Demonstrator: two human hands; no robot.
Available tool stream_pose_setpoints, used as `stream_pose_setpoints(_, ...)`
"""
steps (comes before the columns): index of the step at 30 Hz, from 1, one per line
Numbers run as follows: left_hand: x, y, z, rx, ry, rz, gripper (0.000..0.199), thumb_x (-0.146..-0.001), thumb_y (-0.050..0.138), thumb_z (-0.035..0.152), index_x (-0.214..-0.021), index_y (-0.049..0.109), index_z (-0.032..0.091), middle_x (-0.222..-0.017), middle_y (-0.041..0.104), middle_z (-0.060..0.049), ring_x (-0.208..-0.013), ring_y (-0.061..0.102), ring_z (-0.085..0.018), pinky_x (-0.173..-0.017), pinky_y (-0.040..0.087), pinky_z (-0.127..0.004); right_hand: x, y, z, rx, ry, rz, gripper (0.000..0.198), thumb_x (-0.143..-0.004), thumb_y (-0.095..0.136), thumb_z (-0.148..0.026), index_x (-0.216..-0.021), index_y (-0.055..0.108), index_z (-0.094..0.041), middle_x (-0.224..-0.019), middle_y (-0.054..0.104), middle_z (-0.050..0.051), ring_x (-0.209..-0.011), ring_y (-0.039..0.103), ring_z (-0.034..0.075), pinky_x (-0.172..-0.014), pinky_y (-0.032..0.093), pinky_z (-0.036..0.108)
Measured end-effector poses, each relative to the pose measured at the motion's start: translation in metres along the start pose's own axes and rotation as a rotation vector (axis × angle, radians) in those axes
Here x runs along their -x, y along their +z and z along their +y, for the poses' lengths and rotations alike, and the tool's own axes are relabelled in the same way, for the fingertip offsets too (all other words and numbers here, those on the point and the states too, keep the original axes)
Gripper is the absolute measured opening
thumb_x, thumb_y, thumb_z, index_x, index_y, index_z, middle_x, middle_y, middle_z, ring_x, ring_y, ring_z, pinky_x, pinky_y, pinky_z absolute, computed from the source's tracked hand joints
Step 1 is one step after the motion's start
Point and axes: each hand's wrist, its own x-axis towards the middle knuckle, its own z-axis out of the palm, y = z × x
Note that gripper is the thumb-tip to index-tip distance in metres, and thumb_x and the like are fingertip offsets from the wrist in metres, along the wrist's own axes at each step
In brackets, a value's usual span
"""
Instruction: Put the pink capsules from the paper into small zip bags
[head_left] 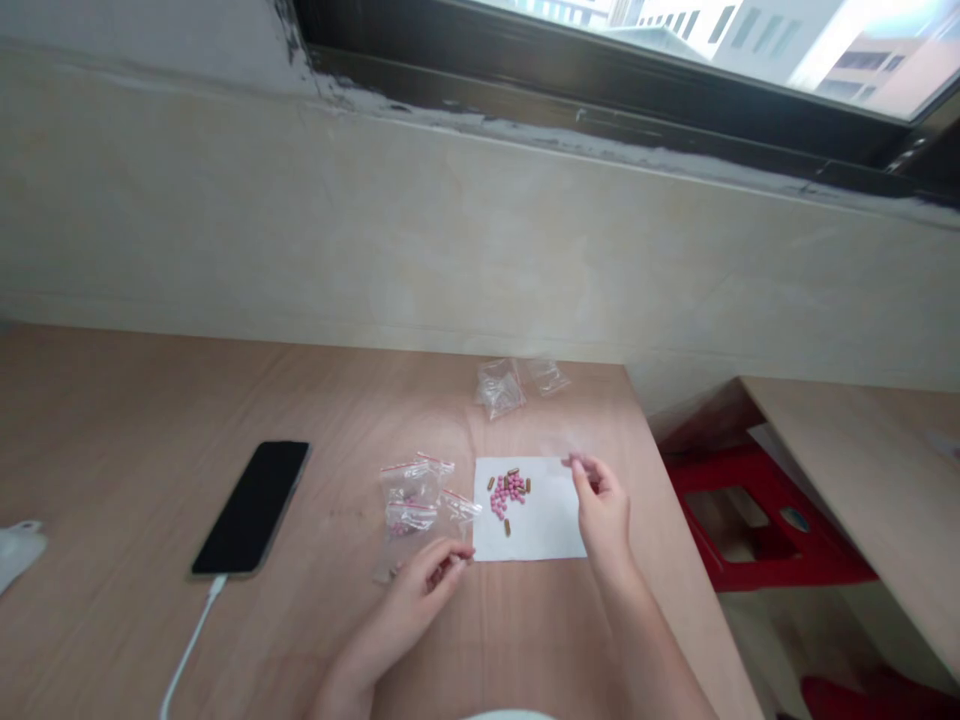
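Note:
A white sheet of paper (551, 520) lies on the desk between my hands. Small pink tablets (501, 500) are heaped on its left half, with several brown capsules (507, 527) among and around them. My left hand (433, 572) is curled at the lower left corner of the paper, thumb and fingertips drawn together. At the upper right corner, my right hand (602, 500) is closed in a pinch and covers part of the right edge. Whatever either pinch holds is too small or hidden to name. Clear zip bags (412, 495), some with pink contents, lie beside my left hand.
More clear plastic bags (501, 388) lie near the wall. A black phone (255, 508) with a white cable (191, 640) rests on the left. The desk's right edge drops to a gap with a red stool (772, 570); another desk (862, 440) stands beyond.

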Motion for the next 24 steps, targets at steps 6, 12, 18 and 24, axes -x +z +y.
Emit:
stream_pose_setpoints(6,0.002,0.014,0.018,0.141,0.008,-0.016,0.02,-0.08,0.047,0.032,-0.092,0.056,0.018,-0.088,0.059,-0.002,-0.082,0.053,-0.015,-0.074,0.041,-0.025,0.081,0.001,0.001,-0.293,0.337,-0.456,0.03,-0.064,0.06,-0.042,-0.077,0.056,-0.016,-0.066,0.059,0.003,-0.045,0.039,0.009,-0.044,0.027,0.022)
stream_pose_setpoints(12,0.012,0.015,0.011,0.164,-0.07,0.03,0.027,-0.073,0.055,0.034,-0.058,0.044,0.015,-0.053,0.043,0.006,-0.05,0.043,-0.008,-0.048,0.035,-0.019,0.105,0.003,0.013,-0.072,0.195,-0.281,0.026,-0.062,0.062,-0.029,-0.082,0.051,-0.018,-0.075,0.053,0.001,-0.062,0.045,0.012,-0.058,0.037,0.025)
stream_pose_setpoints(18,0.024,0.023,0.004,0.214,-0.118,0.001,0.029,-0.072,0.055,0.04,-0.061,0.042,0.016,-0.047,0.048,0.006,-0.04,0.045,-0.007,-0.042,0.035,-0.019,0.126,0.004,-0.009,0.114,-0.015,-0.626,0.009,-0.067,0.056,-0.02,-0.073,0.051,-0.018,-0.067,0.051,-0.001,-0.061,0.044,0.012,-0.058,0.037,0.024)
stream_pose_setpoints(24,0.03,0.029,0.009,0.177,-0.095,0.013,0.032,-0.074,0.052,0.042,-0.06,0.042,0.016,-0.048,0.044,0.007,-0.039,0.04,-0.005,-0.038,0.029,-0.017,0.141,0.013,-0.015,0.119,0.01,-0.729,0.006,-0.067,0.057,-0.018,-0.073,0.058,-0.016,-0.064,0.056,0.0,-0.056,0.047,0.011,-0.052,0.035,0.022)
